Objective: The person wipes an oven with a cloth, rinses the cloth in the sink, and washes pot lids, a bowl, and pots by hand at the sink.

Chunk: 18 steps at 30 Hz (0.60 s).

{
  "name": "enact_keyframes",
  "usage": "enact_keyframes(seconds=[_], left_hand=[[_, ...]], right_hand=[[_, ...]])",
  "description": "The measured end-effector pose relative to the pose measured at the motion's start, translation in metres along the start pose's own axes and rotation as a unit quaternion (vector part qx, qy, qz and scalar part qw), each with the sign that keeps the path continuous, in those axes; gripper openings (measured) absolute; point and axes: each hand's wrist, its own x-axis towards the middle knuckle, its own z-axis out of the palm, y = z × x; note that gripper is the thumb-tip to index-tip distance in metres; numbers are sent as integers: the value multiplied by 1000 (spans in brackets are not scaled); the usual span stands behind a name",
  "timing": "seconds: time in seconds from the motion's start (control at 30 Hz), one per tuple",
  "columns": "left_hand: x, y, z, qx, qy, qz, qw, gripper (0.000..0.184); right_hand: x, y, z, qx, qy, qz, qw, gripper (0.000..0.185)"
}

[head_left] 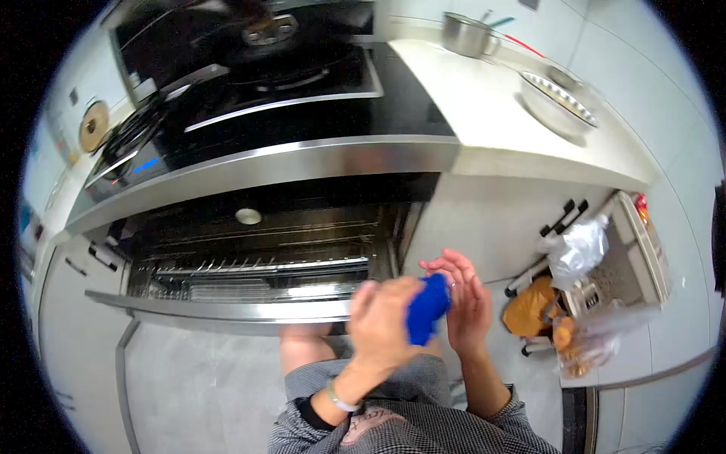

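Blue cloth (pixel 428 309) fills left hand (pixel 384 321), right hand (pixel 466 303) open.

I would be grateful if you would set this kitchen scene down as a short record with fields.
Left hand: gripping a blue item, probably a cloth; blurred
Right hand: open, beside the blue item; contact unclear
Appliance front: open below the black cooktop, wire racks inside
Counter: metal pot toward the back; wavy-rimmed bowl farther right
Right side: cart below the counter, with a clear plastic bag
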Motion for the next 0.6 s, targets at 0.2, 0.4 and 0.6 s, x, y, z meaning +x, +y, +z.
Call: enact_keyframes(seconds=[0.2,0.4,0.6], left_hand=[[-2,-29,-11,46,40,10,998,39],[-2,-34,-4,76,78,35,993,40],[-2,-34,-5,85,78,40,993,42]], right_hand=[[-23,-15,3,-104,77,22,991,44],[-27,-12,5,-62,113,58,990,38],[-27,-5,5,-63,128,47,989,35]])
